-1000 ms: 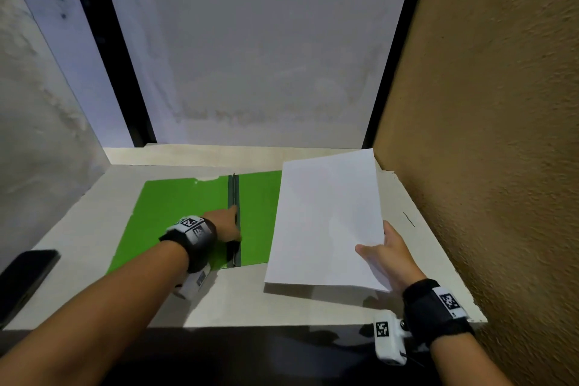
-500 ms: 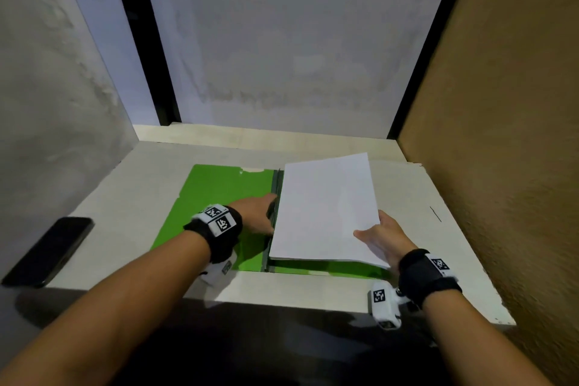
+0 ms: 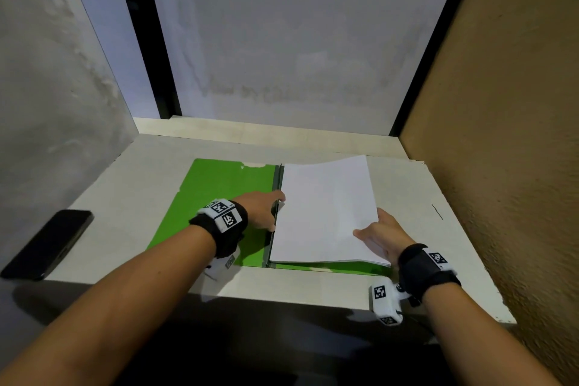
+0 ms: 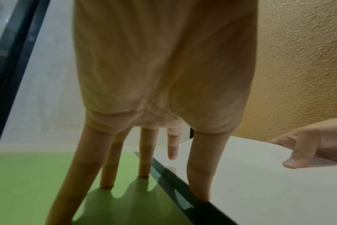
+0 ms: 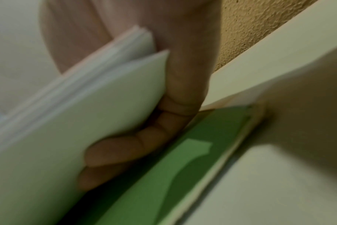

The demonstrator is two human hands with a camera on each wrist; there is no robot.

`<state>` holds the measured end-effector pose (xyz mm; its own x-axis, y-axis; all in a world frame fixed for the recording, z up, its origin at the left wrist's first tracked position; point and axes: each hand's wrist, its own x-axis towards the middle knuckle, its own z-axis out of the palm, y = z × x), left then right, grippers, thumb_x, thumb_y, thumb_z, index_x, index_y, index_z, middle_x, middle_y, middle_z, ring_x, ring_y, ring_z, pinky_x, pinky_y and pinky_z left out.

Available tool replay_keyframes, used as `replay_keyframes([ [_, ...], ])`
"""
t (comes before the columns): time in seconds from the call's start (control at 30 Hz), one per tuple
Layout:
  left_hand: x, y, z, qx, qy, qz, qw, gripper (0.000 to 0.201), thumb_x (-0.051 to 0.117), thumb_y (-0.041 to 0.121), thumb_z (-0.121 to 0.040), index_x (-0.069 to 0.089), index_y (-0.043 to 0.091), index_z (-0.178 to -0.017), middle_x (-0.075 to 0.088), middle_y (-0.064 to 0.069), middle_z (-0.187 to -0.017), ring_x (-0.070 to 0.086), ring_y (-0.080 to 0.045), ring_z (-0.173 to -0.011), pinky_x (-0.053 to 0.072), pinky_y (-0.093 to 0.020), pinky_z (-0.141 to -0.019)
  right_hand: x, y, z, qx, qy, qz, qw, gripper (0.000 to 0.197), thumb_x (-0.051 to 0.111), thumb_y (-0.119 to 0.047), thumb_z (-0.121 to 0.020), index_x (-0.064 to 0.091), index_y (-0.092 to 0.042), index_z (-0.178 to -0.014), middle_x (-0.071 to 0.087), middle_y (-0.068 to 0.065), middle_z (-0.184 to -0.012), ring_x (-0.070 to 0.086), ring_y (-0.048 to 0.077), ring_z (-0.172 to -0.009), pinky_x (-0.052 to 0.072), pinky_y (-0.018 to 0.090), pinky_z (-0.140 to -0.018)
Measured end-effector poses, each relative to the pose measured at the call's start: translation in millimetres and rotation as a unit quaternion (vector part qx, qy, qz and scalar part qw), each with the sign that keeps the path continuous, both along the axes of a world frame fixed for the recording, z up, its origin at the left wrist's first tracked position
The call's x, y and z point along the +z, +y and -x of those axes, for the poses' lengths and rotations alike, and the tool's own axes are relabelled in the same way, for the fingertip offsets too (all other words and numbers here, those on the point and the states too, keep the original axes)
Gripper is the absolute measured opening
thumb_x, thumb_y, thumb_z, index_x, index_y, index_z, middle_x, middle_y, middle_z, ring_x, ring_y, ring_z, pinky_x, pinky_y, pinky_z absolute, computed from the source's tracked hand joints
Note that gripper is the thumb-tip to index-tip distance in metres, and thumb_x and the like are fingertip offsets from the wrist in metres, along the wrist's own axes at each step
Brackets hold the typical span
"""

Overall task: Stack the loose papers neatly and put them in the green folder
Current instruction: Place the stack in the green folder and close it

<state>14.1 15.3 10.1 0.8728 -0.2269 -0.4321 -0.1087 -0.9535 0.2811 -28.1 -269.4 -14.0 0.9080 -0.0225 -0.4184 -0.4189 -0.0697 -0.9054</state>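
The green folder lies open on the table, its dark spine running front to back. A white paper stack covers the folder's right half, its near right corner raised a little. My right hand pinches that corner, thumb on top and fingers curled under the papers. My left hand is spread, with straight fingers pressing the folder's left half beside the spine and the thumb at the papers' left edge.
A black phone lies at the table's left front corner. A tan textured wall closes the right side and grey walls the back and left. The table's front edge runs just below the folder.
The right hand carried the paper stack leftward and lowered it onto the folder's right half, up against the spine. The left hand stayed pressed at the spine.
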Motion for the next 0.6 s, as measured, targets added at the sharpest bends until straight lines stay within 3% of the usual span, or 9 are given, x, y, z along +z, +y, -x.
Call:
replay_keyframes([
  [0.1,0.5,0.3,0.1,-0.001,0.0,0.001,1.0,0.077,0.073,0.023,-0.085,0.03,0.032,-0.149,0.058,-0.012,-0.138,0.062,-0.034,-0.109,0.054,-0.045,-0.094,-1.7,-1.9,-1.1,-0.006,-0.012,-0.014,1.0,0.055,0.05,0.025,-0.089,0.051,-0.003,-0.135,0.067,0.008,-0.127,0.066,0.016,-0.104,0.053,0.024,-0.076],
  [0.3,0.6,1.4,0.5,-0.006,-0.007,-0.002,1.0,0.078,0.072,0.019,-0.086,0.029,0.031,-0.15,0.057,-0.011,-0.139,0.06,-0.034,-0.115,0.053,-0.041,-0.094,1.6,0.5,1.2,0.016,-0.002,-0.003,1.0,0.044,0.049,0.025,-0.091,0.057,-0.014,-0.109,0.068,0.002,-0.109,0.064,0.012,-0.093,0.051,0.023,-0.073],
  [0.4,0.2,2.6,0.2,-0.005,-0.002,-0.001,1.0,0.074,0.071,0.022,-0.086,0.032,0.032,-0.148,0.056,-0.011,-0.14,0.059,-0.034,-0.115,0.052,-0.044,-0.097,-3.6,-0.3,-3.3,0.015,0.01,0.013,1.0,0.045,0.05,0.024,-0.09,0.055,-0.006,-0.123,0.067,0.008,-0.12,0.064,0.015,-0.098,0.05,0.028,-0.083],
  [0.5,-0.2,2.6,-1.1,-0.009,0.002,0.004,1.0,0.072,0.072,0.025,-0.087,0.034,0.032,-0.147,0.054,-0.008,-0.142,0.058,-0.033,-0.117,0.051,-0.042,-0.098,-4.0,0.9,-3.8,0.005,0.019,0.019,1.0,0.05,0.05,0.025,-0.089,0.052,-0.003,-0.131,0.066,0.009,-0.123,0.064,0.018,-0.1,0.051,0.026,-0.079],
  [0.6,-0.3,1.6,-2.7,-0.014,0.005,0.002,1.0,0.065,0.071,0.026,-0.088,0.039,0.032,-0.144,0.058,-0.006,-0.134,0.057,-0.029,-0.105,0.051,-0.035,-0.09,-1.8,3.9,-2.9,-0.005,0.029,0.021,0.999,0.051,0.051,0.024,-0.089,0.05,-0.003,-0.133,0.063,0.011,-0.127,0.061,0.027,-0.109,0.05,0.027,-0.081],
])
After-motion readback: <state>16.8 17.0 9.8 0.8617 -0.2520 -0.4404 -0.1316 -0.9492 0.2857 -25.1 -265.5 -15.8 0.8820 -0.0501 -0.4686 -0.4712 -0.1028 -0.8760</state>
